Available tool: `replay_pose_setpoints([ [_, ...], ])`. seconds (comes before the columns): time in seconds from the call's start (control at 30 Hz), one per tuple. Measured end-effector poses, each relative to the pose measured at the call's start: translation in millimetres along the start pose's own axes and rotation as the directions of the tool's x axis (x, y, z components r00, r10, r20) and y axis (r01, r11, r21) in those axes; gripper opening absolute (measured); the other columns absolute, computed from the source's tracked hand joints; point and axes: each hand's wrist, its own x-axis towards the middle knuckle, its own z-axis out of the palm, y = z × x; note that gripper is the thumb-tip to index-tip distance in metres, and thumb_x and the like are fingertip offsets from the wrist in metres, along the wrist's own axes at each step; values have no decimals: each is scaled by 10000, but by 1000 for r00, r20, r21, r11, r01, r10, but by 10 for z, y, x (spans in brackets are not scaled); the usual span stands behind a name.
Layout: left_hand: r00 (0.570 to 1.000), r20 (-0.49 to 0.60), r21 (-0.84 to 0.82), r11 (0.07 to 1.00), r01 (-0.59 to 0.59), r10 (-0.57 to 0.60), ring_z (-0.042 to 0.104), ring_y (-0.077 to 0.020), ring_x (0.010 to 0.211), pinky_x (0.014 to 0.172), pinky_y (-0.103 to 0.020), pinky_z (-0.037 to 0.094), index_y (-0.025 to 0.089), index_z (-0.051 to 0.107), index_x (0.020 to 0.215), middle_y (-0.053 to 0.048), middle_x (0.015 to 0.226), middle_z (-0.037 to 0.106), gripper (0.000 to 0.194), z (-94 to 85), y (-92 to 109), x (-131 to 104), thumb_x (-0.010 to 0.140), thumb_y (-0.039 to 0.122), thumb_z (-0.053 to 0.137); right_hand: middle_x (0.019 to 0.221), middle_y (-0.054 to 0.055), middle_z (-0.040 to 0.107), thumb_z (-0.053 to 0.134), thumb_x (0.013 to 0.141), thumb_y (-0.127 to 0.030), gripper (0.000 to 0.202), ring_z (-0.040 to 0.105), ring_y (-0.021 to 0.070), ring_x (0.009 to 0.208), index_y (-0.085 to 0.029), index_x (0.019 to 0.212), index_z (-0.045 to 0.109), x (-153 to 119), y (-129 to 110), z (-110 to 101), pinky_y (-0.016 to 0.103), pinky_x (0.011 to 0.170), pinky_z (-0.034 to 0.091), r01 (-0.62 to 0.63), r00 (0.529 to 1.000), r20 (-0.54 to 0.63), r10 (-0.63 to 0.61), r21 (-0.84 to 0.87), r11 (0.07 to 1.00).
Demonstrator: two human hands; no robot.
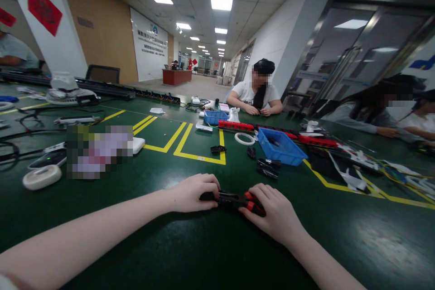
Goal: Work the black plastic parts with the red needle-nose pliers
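Note:
Low over the green table, my right hand (273, 210) is closed round the red-and-black handles of a pair of pliers (233, 200). The dark head of the pliers points left, toward my left hand (195, 192). That hand is closed too, its fingers and thumb pinching a black piece (208, 196) at the jaw end. Whether this piece is part of the pliers or a separate part held against the jaws, I cannot tell. Beyond my hands lie several loose black parts (268, 168), a smaller one (251, 152) and another (218, 149) inside a yellow-taped outline.
A blue bin (280, 147) stands beyond my right hand, a smaller blue bin (215, 118) farther back. Red strips (316, 141) cross the table. A tape roll (42, 176), cables and a white box (137, 145) lie left. A person (254, 95) sits opposite; others sit right.

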Motion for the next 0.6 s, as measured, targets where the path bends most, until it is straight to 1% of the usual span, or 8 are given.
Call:
replay_pose_setpoints([
  [0.33,1000,-8,-9,1000,-13,13,613,-198,1006,872,-332,482,182,628,933,-56,1115,608,129,33,-39,-1,833,226,695,900,66,650,647,827,-411,238,631,212,779,-204,934,595,1,-19,-28,333,664,498,3,1000,6,-3,-7,1000],
  [0.6,1000,-22,-7,1000,-21,20,616,-198,1004,879,-332,486,185,631,926,-55,1118,607,129,49,-52,2,824,224,700,919,66,645,650,831,-395,226,630,201,771,-205,940,595,-11,-20,-28,326,659,511,-29,998,52,27,29,999],
])
